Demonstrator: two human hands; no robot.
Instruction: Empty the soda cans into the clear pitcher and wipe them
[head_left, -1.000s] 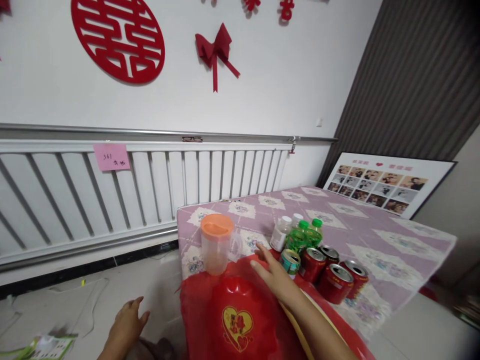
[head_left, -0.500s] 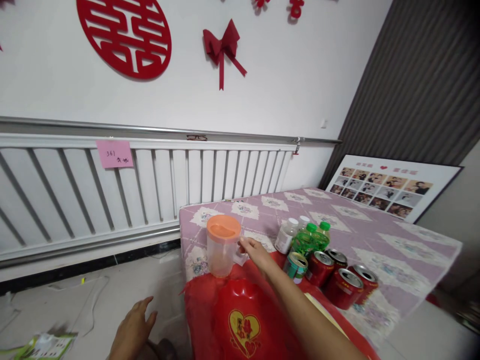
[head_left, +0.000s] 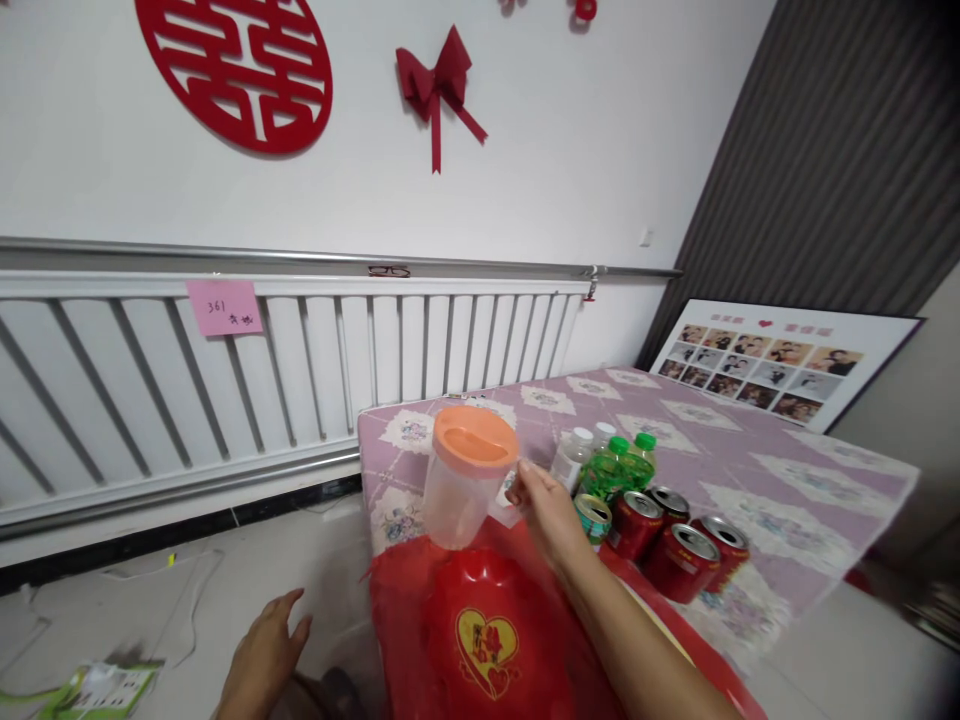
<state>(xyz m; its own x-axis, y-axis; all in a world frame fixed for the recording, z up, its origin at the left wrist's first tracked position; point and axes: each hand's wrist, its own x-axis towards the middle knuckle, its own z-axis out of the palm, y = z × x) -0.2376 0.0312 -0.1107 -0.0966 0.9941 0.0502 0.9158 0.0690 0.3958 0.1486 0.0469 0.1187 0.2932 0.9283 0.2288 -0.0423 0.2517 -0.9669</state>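
Observation:
My right hand [head_left: 546, 508] grips the handle of a clear plastic pitcher [head_left: 457, 505] with an orange lid [head_left: 475, 438]. The pitcher leans to the right and stands over the near left part of the table; whether its base touches the cloth I cannot tell. In front of it lies a red scalloped tray [head_left: 487, 590] with a gold heart print. My left hand [head_left: 264, 645] hangs over the floor left of the table, fingers apart and holding nothing.
Right of my right arm stand several red cans [head_left: 681, 562], a green can [head_left: 594, 517], green-capped bottles [head_left: 619, 465] and white-capped bottles [head_left: 573, 455] on the patterned tablecloth [head_left: 795, 510]. A radiator [head_left: 315, 370] runs along the wall. A photo board [head_left: 780, 360] leans at the back right.
The pitcher has risen slightly, shifted right and tipped, with my right hand closed round its handle. My left hand stays nearly in place.

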